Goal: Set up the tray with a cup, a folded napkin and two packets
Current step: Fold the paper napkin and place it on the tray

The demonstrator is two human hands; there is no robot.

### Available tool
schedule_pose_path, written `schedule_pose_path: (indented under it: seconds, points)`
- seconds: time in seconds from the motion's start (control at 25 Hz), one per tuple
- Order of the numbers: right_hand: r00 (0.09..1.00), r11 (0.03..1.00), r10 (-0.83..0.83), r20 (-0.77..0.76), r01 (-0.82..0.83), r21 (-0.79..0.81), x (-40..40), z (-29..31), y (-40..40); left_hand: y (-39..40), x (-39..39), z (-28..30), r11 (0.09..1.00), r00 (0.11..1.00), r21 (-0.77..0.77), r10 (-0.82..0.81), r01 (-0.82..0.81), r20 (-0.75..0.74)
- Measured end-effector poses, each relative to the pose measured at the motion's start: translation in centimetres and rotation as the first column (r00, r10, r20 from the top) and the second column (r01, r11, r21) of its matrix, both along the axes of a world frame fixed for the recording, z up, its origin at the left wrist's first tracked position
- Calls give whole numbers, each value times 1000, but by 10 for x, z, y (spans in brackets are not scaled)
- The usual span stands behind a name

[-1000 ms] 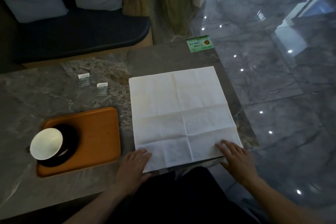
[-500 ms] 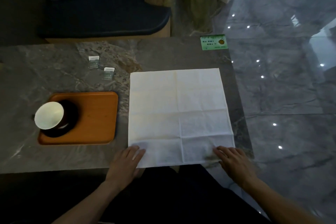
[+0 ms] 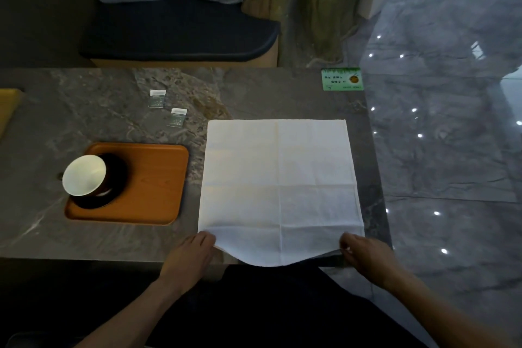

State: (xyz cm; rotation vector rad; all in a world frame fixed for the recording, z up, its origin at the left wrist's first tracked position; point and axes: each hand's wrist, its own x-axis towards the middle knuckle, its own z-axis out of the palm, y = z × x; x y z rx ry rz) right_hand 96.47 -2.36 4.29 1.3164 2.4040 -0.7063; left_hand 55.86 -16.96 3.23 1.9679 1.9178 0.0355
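Napkin pinched at both near corners, with the whole sheet lying away from the grips.

The napkin [image 3: 279, 189] is spread flat on the desk [image 3: 113, 237], just right of the tray [image 3: 158, 178], and its near edge sags over the desk's front rim. The left near corner is pinched by the left hand [image 3: 190, 256] and the right near corner by the right hand [image 3: 364, 254], each grip pressed together on the cloth. The sheet is nearly square, so no long axis is marked; its creases run toward and across the person, and its far edge points at the bench. A fold is judged to call for both corners being carried straight forward. The cup [image 3: 84, 179] already stands on the tray, while the two packets [image 3: 166, 107] lie beyond it, nearer the left hand.
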Motion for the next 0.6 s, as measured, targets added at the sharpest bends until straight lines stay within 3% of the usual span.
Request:
schedule_pose_path:
  seconds: [0.12, 0.24, 0.6]
  points:
    - [992, 996, 69, 110, -61, -68, -2, 6, 18, 10, -8, 3, 999, 997, -32, 25, -23, 77]
    - [993, 996, 55, 109, -46, -80, -1, 13, 34, 21, -17, 8, 999, 992, 6, 37, -38, 121]
    - [961, 959, -251, -114, 231, -161, -5, 38, 95, 68, -35, 20, 982, 970, -27, 191, -189, 149]
